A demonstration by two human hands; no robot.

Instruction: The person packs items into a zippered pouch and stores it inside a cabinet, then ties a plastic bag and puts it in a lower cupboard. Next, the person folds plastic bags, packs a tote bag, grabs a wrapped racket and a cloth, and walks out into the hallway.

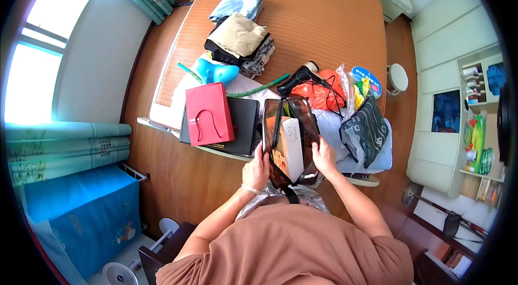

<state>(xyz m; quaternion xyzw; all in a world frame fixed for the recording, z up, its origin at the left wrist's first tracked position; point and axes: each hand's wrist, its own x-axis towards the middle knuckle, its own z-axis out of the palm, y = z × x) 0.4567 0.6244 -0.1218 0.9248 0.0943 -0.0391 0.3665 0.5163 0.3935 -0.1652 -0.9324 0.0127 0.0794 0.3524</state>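
Note:
An unzipped see-through brown bag (308,118) stands in front of my body, held at both sides. My left hand (256,170) is closed on its left edge, and my right hand (324,156) grips the right edge. Inside the bag is an upright white and orange box (293,147). Left of the bag, a red paper bag (209,114) with a cord handle lies on a flat black case (244,123). Beyond the bag lie a black hair dryer (302,76) and a red plastic bag (324,93). To the right sits a dark grey patterned bag (366,131).
Folded clothes (237,34) are stacked on the bed mat (313,15). A blue toy (217,72) and a green tube (259,88) lie behind the paper bag. A round stool (398,78) stands right of the bed, and a blue-covered cabinet (91,225) at lower left.

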